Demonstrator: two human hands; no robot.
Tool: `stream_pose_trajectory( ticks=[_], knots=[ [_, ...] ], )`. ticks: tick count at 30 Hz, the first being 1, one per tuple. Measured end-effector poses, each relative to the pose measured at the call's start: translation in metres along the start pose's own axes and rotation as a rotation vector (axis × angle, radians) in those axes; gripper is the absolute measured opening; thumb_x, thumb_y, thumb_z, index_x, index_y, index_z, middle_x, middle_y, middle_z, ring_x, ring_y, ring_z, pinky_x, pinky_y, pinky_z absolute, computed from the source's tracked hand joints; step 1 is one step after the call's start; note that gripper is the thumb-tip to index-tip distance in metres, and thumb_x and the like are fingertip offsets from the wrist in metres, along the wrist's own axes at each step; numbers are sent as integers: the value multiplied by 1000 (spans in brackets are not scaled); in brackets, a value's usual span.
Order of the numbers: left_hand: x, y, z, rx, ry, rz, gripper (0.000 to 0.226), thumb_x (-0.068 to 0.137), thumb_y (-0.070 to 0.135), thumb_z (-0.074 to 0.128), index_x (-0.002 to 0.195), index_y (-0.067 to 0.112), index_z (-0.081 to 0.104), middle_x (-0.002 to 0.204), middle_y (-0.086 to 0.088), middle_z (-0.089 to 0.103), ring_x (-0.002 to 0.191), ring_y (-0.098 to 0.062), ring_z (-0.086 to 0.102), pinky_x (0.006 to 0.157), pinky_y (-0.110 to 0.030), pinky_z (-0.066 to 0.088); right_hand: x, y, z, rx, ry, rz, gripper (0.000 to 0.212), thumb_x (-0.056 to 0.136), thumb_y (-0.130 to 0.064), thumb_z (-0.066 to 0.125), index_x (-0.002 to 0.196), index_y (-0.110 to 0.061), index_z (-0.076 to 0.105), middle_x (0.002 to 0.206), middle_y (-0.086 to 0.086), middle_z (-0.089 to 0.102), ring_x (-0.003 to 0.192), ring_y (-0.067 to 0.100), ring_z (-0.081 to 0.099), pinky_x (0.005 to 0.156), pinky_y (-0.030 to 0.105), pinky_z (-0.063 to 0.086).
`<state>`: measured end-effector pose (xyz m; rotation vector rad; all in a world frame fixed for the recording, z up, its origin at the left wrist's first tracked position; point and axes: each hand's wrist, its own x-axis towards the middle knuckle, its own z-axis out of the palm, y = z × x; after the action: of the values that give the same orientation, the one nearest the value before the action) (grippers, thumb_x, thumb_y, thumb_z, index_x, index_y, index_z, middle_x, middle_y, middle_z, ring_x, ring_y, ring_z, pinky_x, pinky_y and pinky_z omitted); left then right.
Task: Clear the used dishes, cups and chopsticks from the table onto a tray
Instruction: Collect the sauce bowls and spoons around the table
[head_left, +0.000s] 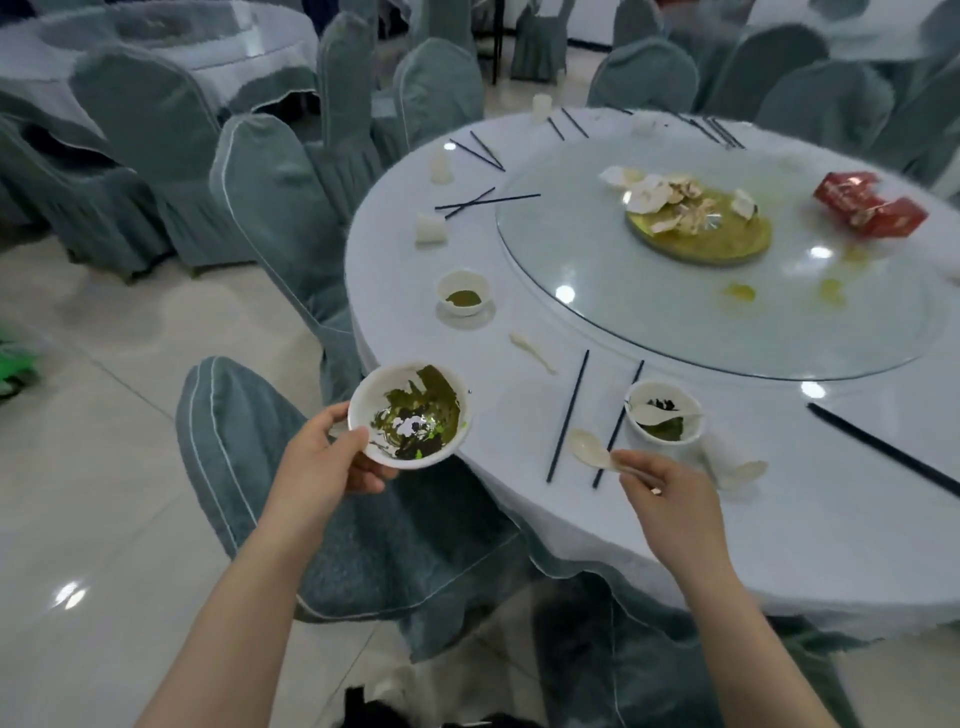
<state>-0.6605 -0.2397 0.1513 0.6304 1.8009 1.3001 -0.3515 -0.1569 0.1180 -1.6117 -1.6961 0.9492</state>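
At the table edge, left hand gripping a bowl, right-hand fingers pinching a spoon.

Left hand gripping a dirty white bowl by its near rim, thumb over the edge, held out past the table edge above a covered chair. Right hand pinching a white spoon by the handle, scoop pointing left of the fingertips, between two black chopsticks. Just beyond those fingers, a second bowl with another spoon inside.
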Motion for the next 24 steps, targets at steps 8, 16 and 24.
stream_pose_trajectory(
  ticks=[8,16,24],
  knots=[
    [77,10,28,51,-245,11,24,99,9,47,118,23,53,71,-9,74,50,-16,65,45,-23,53,9,4,23,-72,133,119,23,91,-16,59,101,-34,68,92,-27,61,83,-17,52,71,6,37],
    [118,-1,84,212,-320,-52,31,98,15,50,128,23,52,69,-11,74,51,-20,66,54,-30,55,68,46,-19,-395,194,115,24,93,-15,56,111,-21,69,104,-8,69,91,5,58,73,16,36],
    [139,5,139,236,-263,-87,29,98,14,49,125,22,52,69,-12,73,49,-18,64,53,-28,52,184,91,-37,-686,-91,29,36,90,-10,49,117,-25,68,108,3,69,106,25,52,81,32,43]
  ],
)
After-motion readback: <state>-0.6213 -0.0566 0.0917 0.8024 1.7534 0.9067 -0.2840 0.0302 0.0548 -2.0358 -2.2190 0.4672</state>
